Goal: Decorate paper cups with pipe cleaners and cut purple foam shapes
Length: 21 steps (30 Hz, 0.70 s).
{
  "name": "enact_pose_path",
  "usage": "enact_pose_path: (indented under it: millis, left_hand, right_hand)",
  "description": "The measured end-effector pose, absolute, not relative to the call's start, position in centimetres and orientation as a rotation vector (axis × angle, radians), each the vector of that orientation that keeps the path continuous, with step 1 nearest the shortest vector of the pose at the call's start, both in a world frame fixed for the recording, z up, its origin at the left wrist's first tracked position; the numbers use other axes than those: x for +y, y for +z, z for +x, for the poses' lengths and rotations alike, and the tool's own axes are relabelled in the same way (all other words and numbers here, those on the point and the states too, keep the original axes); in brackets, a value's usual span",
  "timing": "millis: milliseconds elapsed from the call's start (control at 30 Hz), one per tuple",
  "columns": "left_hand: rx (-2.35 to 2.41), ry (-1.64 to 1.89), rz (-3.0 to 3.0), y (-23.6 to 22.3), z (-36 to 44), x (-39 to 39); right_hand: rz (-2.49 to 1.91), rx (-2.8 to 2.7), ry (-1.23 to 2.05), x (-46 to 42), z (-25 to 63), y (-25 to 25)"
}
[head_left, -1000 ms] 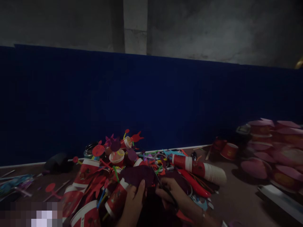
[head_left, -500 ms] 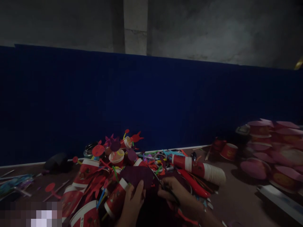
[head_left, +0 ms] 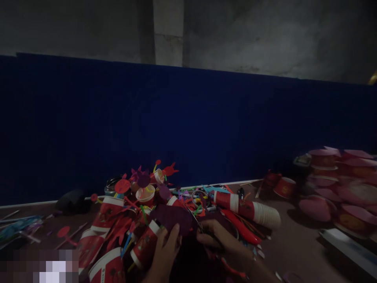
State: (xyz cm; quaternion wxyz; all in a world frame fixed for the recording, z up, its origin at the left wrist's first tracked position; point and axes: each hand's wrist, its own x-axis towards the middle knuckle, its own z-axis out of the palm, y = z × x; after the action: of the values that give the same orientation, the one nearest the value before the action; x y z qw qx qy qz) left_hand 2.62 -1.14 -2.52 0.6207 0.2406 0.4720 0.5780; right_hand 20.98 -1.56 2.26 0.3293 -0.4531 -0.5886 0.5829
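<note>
Between thumb and fingers, my left hand (head_left: 166, 249) pinches a dark purple sheet (head_left: 172, 218), likely paper, with a rounded outline. My right hand (head_left: 216, 237) is wrapped round the handles of a pair of scissors (head_left: 194, 218), whose blades point up and left at the sheet's right edge. Dim light hides whether the blades touch the sheet. Just left of my left hand lies a tipped red paper cup (head_left: 146, 247). Beyond my right hand lie a long red glossy object (head_left: 243, 228) and a stack of nested paper cups (head_left: 260, 214) on its side.
More red cups with paper shapes on straws (head_left: 107, 212) crowd the left. Loose scraps and straws (head_left: 203, 196) lie behind the hands. At right are piled pink-topped cups (head_left: 350, 184) and a white flat box (head_left: 350, 247). A blue partition (head_left: 188, 129) stands behind the table.
The purple sheet has turned slightly and shows a rounder right edge. The scissors and my right hand have shifted slightly. My left hand keeps its hold in nearly the same place.
</note>
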Motion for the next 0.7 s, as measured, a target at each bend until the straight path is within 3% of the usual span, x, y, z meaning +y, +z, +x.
enact_pose_path:
  millis: [700]
  left_hand:
    - [1.11, 1.293, 0.524, -1.4, 3.1, -1.2]
  right_hand:
    - [-1.219, -1.551, 1.581, -1.3, 21.2, 2.2]
